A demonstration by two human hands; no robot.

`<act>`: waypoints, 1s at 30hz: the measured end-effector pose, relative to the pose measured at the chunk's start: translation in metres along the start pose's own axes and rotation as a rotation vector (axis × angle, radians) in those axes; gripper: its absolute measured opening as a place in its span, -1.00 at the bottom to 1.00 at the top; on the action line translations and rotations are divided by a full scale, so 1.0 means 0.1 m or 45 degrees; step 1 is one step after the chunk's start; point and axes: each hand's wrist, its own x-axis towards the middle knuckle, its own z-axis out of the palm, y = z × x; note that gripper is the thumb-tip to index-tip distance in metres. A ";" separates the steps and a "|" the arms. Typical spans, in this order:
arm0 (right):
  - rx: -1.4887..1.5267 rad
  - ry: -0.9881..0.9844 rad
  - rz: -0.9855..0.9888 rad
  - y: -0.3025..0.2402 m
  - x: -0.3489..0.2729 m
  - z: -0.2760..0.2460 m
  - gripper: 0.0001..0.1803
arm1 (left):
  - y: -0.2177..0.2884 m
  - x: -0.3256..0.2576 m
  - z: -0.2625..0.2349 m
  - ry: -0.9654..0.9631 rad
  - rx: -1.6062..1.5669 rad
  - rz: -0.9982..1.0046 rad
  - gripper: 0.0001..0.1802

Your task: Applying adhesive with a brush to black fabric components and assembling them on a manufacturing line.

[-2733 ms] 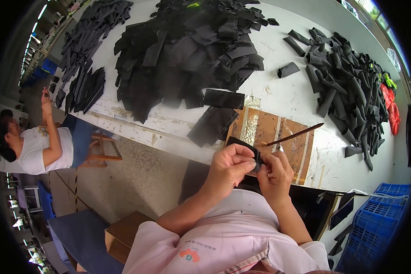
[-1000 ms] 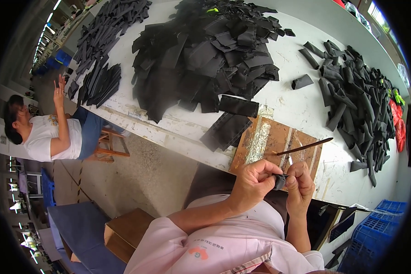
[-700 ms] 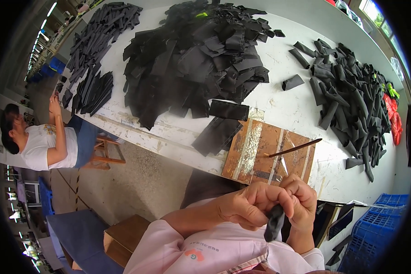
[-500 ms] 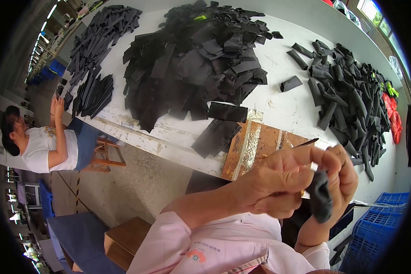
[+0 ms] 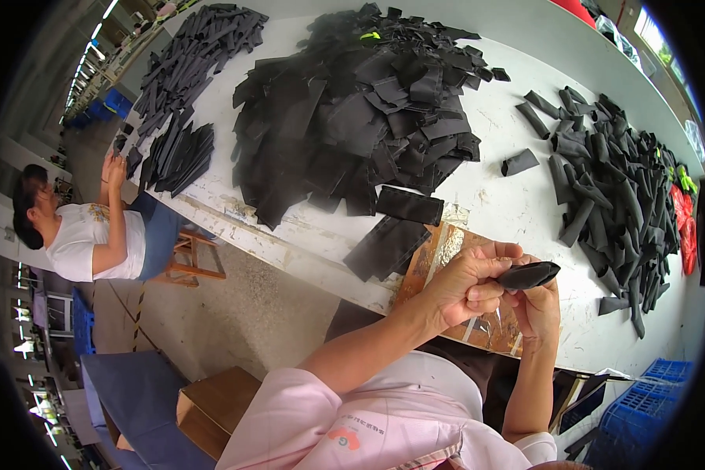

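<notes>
My left hand [image 5: 466, 286] and my right hand [image 5: 536, 301] are raised together above the table's near edge, both gripping one small folded black fabric piece [image 5: 529, 274]. The piece sticks out to the right of my left fingers. Under the hands lies a stained brown wooden board [image 5: 439, 254] on the white table [image 5: 493, 196]. Two flat black fabric pieces [image 5: 392, 239] lie just left of the board.
A big heap of flat black fabric pieces [image 5: 352, 117] covers the table's middle. A pile of rolled black pieces [image 5: 611, 180] lies at right, more black strips [image 5: 188, 78] at far left. Another person [image 5: 86, 227] sits at left. A cardboard box [image 5: 211, 403] and blue crates [image 5: 642, 407] stand below.
My hands dropped toward my lap with the black piece, then rose again; now they hold it above the board. The thin stick seen earlier on the board is hidden.
</notes>
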 end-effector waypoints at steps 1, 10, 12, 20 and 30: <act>-0.011 0.024 0.000 0.01 -0.01 0.00 -0.78 | -0.02 0.00 -0.04 -0.009 -0.019 -0.002 -0.84; 0.061 0.040 0.016 0.06 -0.01 -0.07 -0.82 | -0.10 0.04 -0.12 -0.032 0.232 0.150 -0.89; 0.052 0.071 -0.018 0.08 -0.02 -0.08 -0.82 | -0.11 0.04 -0.13 -0.038 0.248 0.162 -0.89; 0.033 0.152 -0.002 0.10 -0.18 0.03 -0.85 | -0.15 -0.01 -0.13 -0.002 0.325 0.180 -0.88; -0.062 0.259 0.002 0.11 -0.22 0.04 -0.95 | -0.22 0.03 -0.16 -0.030 0.228 0.174 -0.90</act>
